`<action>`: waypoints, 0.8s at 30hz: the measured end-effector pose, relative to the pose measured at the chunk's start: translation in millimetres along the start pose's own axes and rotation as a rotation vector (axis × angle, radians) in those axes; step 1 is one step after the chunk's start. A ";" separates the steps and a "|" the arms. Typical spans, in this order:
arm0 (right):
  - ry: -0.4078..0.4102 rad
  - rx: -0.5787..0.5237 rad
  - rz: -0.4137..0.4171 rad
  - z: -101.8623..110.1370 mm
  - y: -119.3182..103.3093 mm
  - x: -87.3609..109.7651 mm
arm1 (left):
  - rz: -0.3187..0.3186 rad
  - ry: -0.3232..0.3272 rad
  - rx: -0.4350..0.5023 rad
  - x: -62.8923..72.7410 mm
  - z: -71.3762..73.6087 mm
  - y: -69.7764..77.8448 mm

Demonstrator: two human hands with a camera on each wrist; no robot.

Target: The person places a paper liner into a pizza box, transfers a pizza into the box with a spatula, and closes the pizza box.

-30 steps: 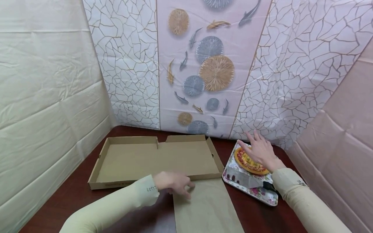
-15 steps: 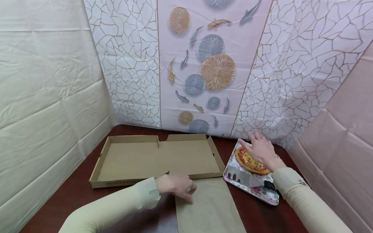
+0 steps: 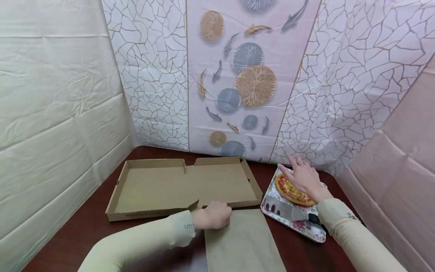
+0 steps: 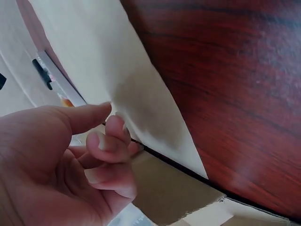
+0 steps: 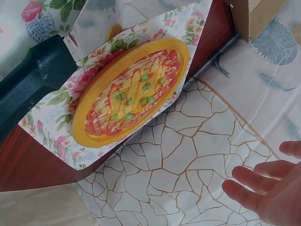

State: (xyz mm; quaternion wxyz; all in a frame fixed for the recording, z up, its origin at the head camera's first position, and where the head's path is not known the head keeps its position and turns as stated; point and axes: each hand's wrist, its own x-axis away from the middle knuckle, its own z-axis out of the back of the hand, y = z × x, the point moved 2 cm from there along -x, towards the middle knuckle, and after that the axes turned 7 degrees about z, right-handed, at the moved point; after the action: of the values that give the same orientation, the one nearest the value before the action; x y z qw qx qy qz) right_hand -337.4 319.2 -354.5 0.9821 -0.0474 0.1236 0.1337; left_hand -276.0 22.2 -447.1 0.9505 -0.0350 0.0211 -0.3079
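My left hand (image 3: 215,215) is curled over the far end of a strip of brown paper (image 3: 242,241), beside the front wall of an unfolded cardboard pizza box (image 3: 217,181). In the left wrist view the fingers (image 4: 115,176) are bent in and the thumb tip nearly meets the index fingertip; nothing shows between them. The right hand (image 3: 304,181) is raised with spread fingers above a floral tray (image 3: 317,237). On that tray lie a round pizza (image 5: 134,96) with a yellow rim and a slotted metal turner (image 3: 285,208) with a black handle (image 5: 35,77).
The dark red wooden table (image 3: 78,234) carries everything. A patterned backdrop (image 3: 255,124) hangs behind it, and pale cloth walls (image 3: 61,143) stand to either side. A raised cardboard flap (image 3: 193,205) sticks up at the box's front wall, near my left wrist.
The left hand's fingers have gone from loosely extended over the paper to curled in, and the hand has shifted slightly right. The right hand stays over the tray.
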 end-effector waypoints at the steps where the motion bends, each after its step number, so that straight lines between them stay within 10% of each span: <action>1: -0.001 0.002 0.001 -0.3 0.0 0.4 | 0.008 0.001 0.005 -1.1 -1.6 0.6; 14: 0.000 0.021 0.011 -4.0 2.2 3.2 | 0.040 -0.043 -0.014 -13.0 -5.0 6.5; 24: 0.025 0.009 0.014 -3.6 2.4 0.8 | 0.007 0.059 -0.056 -15.6 -6.0 6.3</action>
State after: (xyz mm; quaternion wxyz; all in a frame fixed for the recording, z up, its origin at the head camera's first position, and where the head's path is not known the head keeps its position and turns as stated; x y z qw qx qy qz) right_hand -338.1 321.3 -358.4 0.9797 -0.0439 0.1370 0.1395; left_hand -285.3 36.1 -453.3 0.9493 -0.0525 0.0578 -0.3046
